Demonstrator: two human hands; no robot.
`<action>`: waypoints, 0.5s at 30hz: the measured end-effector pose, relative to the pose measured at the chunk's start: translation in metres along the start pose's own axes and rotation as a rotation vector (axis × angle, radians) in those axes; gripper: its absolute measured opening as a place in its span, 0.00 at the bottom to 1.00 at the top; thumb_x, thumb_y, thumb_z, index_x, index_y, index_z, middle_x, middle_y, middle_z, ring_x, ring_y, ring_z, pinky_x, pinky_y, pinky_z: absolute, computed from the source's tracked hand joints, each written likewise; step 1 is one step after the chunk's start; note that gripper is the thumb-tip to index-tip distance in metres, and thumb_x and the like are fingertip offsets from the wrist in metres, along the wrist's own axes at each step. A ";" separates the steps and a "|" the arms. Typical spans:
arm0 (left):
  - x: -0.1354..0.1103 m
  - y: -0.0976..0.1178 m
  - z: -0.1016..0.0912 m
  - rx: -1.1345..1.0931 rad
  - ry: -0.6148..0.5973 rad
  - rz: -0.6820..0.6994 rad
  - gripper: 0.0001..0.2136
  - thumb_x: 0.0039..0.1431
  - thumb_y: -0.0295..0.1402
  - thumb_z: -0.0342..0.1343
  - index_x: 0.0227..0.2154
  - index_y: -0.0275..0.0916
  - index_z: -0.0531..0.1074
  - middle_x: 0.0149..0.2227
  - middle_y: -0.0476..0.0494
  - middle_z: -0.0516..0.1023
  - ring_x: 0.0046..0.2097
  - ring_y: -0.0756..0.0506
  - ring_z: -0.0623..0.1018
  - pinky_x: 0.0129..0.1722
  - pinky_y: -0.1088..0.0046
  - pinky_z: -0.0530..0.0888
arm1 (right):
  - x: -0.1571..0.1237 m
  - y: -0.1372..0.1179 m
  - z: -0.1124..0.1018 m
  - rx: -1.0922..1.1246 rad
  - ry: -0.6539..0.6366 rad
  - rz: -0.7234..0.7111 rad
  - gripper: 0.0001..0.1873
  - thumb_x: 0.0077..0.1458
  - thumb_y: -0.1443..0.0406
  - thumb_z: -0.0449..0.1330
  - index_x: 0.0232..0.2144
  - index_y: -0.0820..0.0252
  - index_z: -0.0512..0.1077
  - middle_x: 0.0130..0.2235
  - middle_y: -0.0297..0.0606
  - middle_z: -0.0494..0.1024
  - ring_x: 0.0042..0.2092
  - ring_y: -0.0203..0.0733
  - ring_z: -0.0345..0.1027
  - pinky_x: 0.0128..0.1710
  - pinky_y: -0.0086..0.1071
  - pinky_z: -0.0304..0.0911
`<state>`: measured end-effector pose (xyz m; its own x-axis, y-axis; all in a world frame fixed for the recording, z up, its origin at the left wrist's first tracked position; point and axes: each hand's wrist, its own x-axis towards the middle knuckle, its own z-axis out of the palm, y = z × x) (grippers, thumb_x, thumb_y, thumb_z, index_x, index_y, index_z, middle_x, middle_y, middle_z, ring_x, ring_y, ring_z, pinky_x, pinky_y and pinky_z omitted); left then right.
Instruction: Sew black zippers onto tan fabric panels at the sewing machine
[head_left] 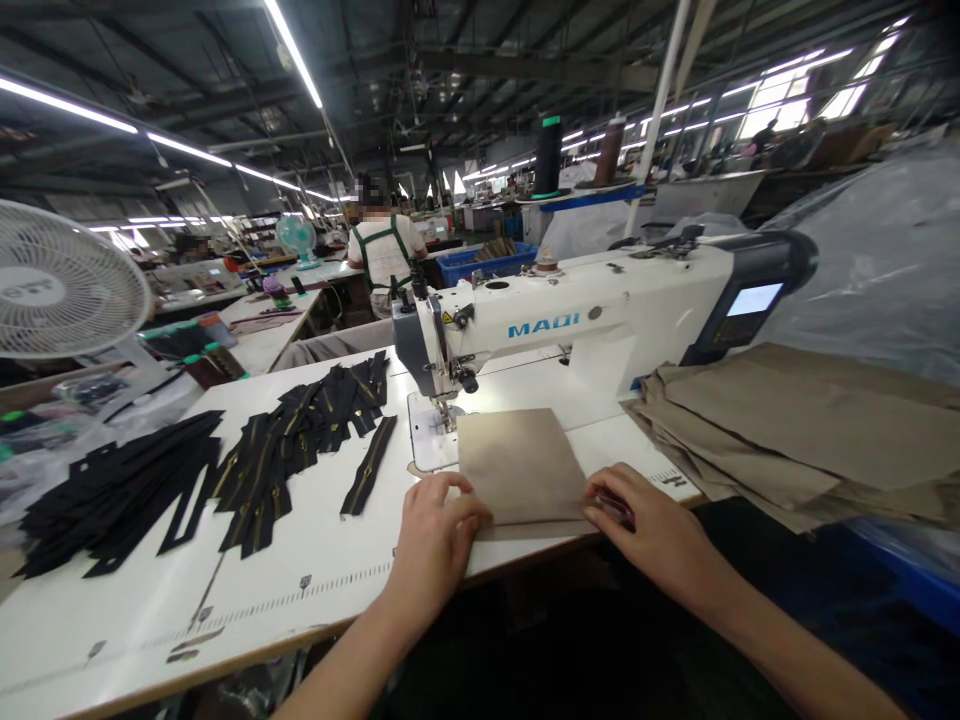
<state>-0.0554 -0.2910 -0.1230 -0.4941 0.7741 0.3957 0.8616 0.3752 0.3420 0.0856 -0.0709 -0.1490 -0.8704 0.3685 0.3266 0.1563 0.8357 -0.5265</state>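
Note:
A beige fabric piece (pixel 517 462) lies flat on the white sewing table in front of the sewing machine (pixel 562 310). My left hand (pixel 439 520) pinches its near left corner between thumb and fingers. At the near right corner, my right hand (pixel 641 515) has its fingers closed on the fabric edge. A small dark reddish object (pixel 619 508) shows within the right hand, mostly hidden. The fabric's far left edge is beside the needle plate (pixel 433 435), close to the presser foot (pixel 448 415).
Left of the machine lie a single black zipper (pixel 369 466), a spread of black zippers (pixel 292 440) and black strips (pixel 127 490). Beige fabric pieces (pixel 810 430) are stacked at right. A fan (pixel 67 280) stands at far left; a person (pixel 386 245) is beyond the machine.

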 end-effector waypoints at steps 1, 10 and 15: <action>0.000 0.001 0.000 0.037 0.006 0.069 0.12 0.54 0.20 0.53 0.32 0.45 0.75 0.43 0.45 0.71 0.47 0.41 0.70 0.50 0.55 0.65 | -0.002 0.001 0.001 0.003 0.002 -0.017 0.08 0.54 0.63 0.50 0.30 0.55 0.68 0.35 0.35 0.70 0.31 0.37 0.68 0.28 0.30 0.62; 0.027 -0.004 0.000 0.420 -0.116 0.191 0.12 0.56 0.28 0.52 0.43 0.34 0.73 0.45 0.38 0.76 0.52 0.36 0.70 0.61 0.53 0.52 | -0.032 -0.015 0.034 -0.176 0.149 -0.386 0.26 0.47 0.75 0.45 0.48 0.66 0.69 0.50 0.49 0.71 0.34 0.42 0.72 0.32 0.32 0.68; 0.047 0.003 0.010 0.339 -0.226 0.011 0.31 0.55 0.50 0.52 0.51 0.25 0.65 0.55 0.24 0.67 0.58 0.32 0.65 0.61 0.52 0.50 | -0.055 -0.028 0.058 -0.110 0.059 -0.466 0.36 0.46 0.75 0.46 0.61 0.69 0.55 0.58 0.56 0.61 0.31 0.43 0.72 0.27 0.34 0.69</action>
<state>-0.0752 -0.2488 -0.1119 -0.4795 0.8573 0.1876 0.8747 0.4841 0.0236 0.1022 -0.1380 -0.1983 -0.8323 -0.0353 0.5532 -0.1923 0.9544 -0.2284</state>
